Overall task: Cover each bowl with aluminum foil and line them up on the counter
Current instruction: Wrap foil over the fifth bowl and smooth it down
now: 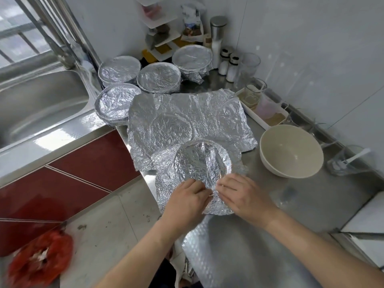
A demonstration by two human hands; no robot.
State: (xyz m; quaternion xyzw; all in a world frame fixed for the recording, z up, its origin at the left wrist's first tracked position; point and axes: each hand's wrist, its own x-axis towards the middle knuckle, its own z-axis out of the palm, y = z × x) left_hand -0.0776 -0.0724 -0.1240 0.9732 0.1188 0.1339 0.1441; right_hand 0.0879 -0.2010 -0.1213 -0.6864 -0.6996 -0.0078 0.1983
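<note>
A bowl draped in crinkled aluminum foil (pixel 202 161) sits near the counter's front edge. My left hand (pixel 187 199) and my right hand (pixel 244 196) press the foil down over its near rim, fingers pinching the sheet. Behind it lie loose, wrinkled foil sheets (pixel 187 119) spread flat on the steel counter (pixel 291 204). Several foil-covered bowls stand at the back: one (pixel 119 69), one (pixel 159 77), one (pixel 192 58) and one (pixel 116 102) by the sink. An uncovered cream bowl (pixel 291 150) stands to the right.
A steel sink (pixel 39 104) lies at left. Salt shakers (pixel 228 63), glass cups (pixel 249 65), a white tray (pixel 261 109) and a rack line the wall. A glass container with a spoon (pixel 347 163) stands at right. A red bag (pixel 39 258) sits on the floor.
</note>
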